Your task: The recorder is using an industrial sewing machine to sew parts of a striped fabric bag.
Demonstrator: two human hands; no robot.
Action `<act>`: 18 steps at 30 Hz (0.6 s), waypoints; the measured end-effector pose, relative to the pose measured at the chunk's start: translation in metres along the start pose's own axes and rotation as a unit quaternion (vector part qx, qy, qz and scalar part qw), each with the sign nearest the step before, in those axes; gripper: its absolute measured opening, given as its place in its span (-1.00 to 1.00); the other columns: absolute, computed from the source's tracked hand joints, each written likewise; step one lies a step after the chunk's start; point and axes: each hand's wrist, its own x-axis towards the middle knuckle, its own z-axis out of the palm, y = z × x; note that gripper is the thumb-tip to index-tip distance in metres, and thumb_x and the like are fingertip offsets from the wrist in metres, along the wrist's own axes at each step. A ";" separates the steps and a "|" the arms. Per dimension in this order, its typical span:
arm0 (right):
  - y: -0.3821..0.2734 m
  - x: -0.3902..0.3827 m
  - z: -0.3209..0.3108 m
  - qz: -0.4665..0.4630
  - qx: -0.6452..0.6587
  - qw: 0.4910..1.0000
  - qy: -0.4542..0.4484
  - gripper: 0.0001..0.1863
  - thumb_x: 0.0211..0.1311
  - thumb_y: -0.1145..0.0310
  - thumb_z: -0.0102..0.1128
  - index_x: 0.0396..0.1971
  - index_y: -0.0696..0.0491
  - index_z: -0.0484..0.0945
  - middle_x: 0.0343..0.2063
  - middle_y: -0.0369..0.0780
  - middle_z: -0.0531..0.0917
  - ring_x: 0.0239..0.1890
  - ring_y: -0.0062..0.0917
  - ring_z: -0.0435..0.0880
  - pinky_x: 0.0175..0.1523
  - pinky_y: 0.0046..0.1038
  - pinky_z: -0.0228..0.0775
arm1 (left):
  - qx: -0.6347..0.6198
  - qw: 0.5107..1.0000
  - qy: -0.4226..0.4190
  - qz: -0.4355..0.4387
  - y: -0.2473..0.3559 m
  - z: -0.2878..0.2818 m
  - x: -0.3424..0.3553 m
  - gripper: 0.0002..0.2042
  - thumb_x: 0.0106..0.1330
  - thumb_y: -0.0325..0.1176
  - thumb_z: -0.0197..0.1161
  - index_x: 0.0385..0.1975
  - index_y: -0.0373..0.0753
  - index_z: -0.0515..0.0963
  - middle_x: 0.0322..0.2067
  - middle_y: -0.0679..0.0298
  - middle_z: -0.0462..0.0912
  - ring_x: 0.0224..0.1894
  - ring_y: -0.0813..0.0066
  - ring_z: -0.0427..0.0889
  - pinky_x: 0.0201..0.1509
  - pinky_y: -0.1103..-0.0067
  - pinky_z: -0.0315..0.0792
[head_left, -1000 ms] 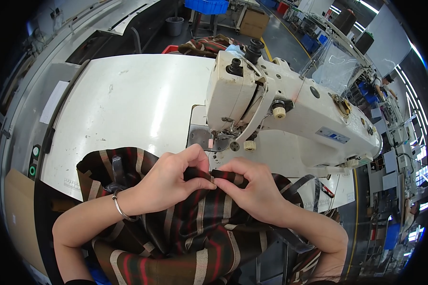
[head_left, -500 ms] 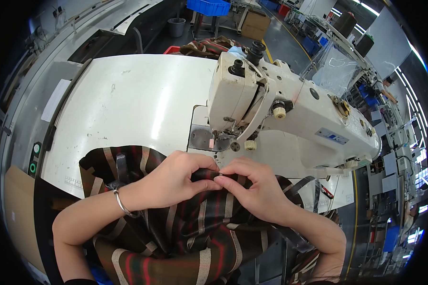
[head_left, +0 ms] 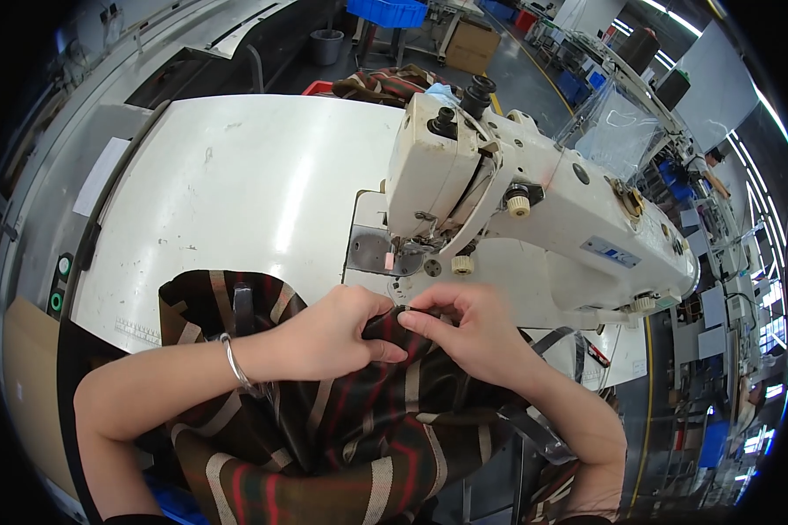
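Landmark: sewing machine [head_left: 543,201], white, mounted on a white table [head_left: 245,175].

Item, striped fabric [head_left: 359,411], brown and black with red and beige bands: gathered in a loose heap in front of the sewing machine, partly on the table, partly over its near edge.

Item, left hand [head_left: 324,337]: in front of the sewing machine; thumb and forefinger parted, fabric showing between them. Whether the hidden fingers grip it, cannot tell. Change: half a second earlier, thumb and forefinger pinched the fold beside the other hand's tips; the thumb now stands lower, away from the forefinger.

Item, right hand [head_left: 481,337]: in front of the sewing machine; thumb and forefinger nearly closed, pinching the fabric's edge. Change: little; the pinch persists.

Item, bracelet [head_left: 235,363], silver-toned: on the left wrist, left of the sewing machine and nearer.

Item, dark strap [head_left: 243,306], glossy: upright against the fabric, left of the sewing machine.

Item, second striped cloth [head_left: 383,85]: behind the sewing machine, beside a red bin [head_left: 318,88].

Item, cardboard box [head_left: 473,46]: on the floor, farther behind the sewing machine.
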 end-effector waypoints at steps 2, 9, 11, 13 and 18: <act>0.012 0.007 0.003 0.020 -0.002 1.000 -0.015 -0.80 0.18 0.34 0.23 -0.43 0.20 0.59 -0.68 -0.33 0.51 -0.63 -0.76 0.29 -0.52 -0.59 0.17 | -0.036 0.997 -0.045 -0.050 -0.004 -0.006 0.004 -0.68 0.14 -0.24 0.38 -0.50 -0.43 0.50 -0.73 0.21 0.37 -0.62 0.55 0.33 -0.51 0.50 0.28; 0.024 0.021 0.013 0.053 -0.040 0.998 -0.014 -0.82 0.18 0.35 0.26 -0.39 0.18 0.59 -0.57 -0.38 0.56 -0.51 -0.81 0.43 -0.41 -0.67 0.26 | -0.019 0.992 -0.027 -0.121 -0.030 -0.001 0.025 -0.69 0.16 -0.24 0.38 -0.49 -0.43 0.56 -0.72 0.26 0.42 -0.63 0.58 0.33 -0.52 0.52 0.28; 0.039 0.027 0.016 0.051 -0.050 0.997 0.007 -0.81 0.17 0.35 0.27 -0.40 0.19 0.59 -0.57 -0.37 0.57 -0.51 -0.80 0.44 -0.41 -0.67 0.27 | -0.069 0.981 -0.060 -0.172 -0.037 -0.002 0.034 -0.70 0.17 -0.23 0.37 -0.49 -0.41 0.59 -0.69 0.31 0.47 -0.58 0.57 0.38 -0.46 0.51 0.31; 0.057 0.042 0.015 0.072 0.012 0.997 -0.015 -0.76 0.15 0.33 0.26 -0.40 0.22 0.53 -0.60 -0.27 0.59 -0.60 -0.67 0.54 -0.47 -0.54 0.39 | -0.083 0.985 -0.078 -0.131 -0.054 -0.005 0.044 -0.72 0.18 -0.23 0.37 -0.43 -0.39 0.62 -0.64 0.31 0.53 -0.52 0.54 0.43 -0.37 0.51 0.34; 0.091 0.067 0.017 0.099 0.031 0.994 -0.034 -0.73 0.11 0.26 0.32 -0.36 0.18 0.54 -0.45 -0.24 0.62 -0.37 -0.62 0.59 -0.27 -0.53 0.45 | -0.015 0.977 -0.088 -0.195 -0.046 -0.011 0.058 -0.74 0.22 -0.25 0.34 -0.36 -0.39 0.61 -0.55 0.38 0.52 -0.43 0.64 0.39 -0.26 0.59 0.33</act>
